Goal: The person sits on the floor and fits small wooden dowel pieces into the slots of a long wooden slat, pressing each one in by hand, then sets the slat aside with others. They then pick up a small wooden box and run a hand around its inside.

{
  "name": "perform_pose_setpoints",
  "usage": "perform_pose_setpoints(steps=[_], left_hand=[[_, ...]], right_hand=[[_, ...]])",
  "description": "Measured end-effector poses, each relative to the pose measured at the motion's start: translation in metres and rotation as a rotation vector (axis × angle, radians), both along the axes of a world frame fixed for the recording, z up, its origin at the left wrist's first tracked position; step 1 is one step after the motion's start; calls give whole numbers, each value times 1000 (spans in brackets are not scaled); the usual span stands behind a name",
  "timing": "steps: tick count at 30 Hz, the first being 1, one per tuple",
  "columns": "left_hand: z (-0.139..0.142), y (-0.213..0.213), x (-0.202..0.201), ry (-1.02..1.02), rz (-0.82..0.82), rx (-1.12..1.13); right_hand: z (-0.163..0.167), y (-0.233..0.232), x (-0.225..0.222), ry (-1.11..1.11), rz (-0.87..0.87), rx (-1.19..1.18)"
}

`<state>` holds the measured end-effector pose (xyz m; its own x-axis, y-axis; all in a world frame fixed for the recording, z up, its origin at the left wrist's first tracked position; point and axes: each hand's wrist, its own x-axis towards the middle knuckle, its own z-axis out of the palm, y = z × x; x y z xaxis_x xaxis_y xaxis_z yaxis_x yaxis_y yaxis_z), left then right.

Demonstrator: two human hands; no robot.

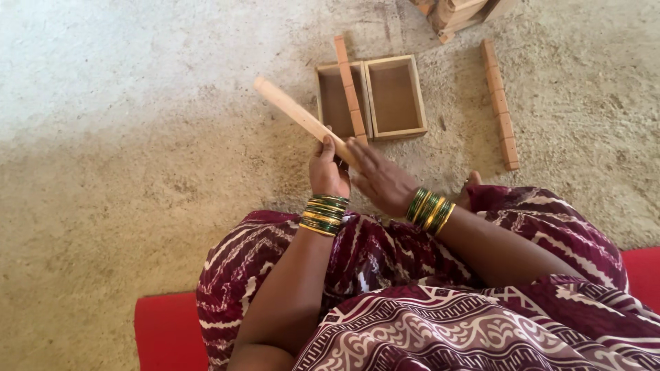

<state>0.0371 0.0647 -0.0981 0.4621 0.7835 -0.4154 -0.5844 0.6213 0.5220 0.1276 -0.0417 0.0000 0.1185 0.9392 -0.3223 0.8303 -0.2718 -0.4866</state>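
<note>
Wooden stick (297, 114): pale, roughly squared, held above the floor (137, 151) at a slant, free end pointing up and to the left, near end buried between both hands. Left hand (328, 173) wraps the near end, thumb laid along the top; this grip carries the weight and fixes the angle. Right hand (380, 180) lies flatter, fingers (362, 155) stretched over the same end just beside the left thumb, seemingly steadying it, not clamping; how firmly it presses, I cannot tell. Both wrists carry stacked green and gold bangles (322, 214).

Just beyond the hands, two shallow open wooden boxes (395, 96) sit side by side on the floor, walls touching, openings up. A notched reddish wooden strip (349, 88) lies across the left box, propped on its rim, so it tilts rather than resting flat. A second, similar strip (500, 103) lies flat on the floor, apart to the right. More wood pieces (457, 12) are heaped at the top edge. The person sits on a red mat (165, 333), patterned maroon cloth over the knees.
</note>
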Motion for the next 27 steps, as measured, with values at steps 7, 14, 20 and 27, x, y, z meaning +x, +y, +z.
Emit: perform_pose_setpoints(steps=[7,14,20,27], left_hand=[[6,1,1,-163,-109,-104],[59,-49,13,187,-336,151],[59,-68,25,236,-556,492],[48,-34,13,365,-538,730]], right_hand=[[-7,-10,5,-20,287,471],[-34,4,30,81,51,721],[-39,13,65,316,-166,861],[-41,-13,-3,316,-154,730]])
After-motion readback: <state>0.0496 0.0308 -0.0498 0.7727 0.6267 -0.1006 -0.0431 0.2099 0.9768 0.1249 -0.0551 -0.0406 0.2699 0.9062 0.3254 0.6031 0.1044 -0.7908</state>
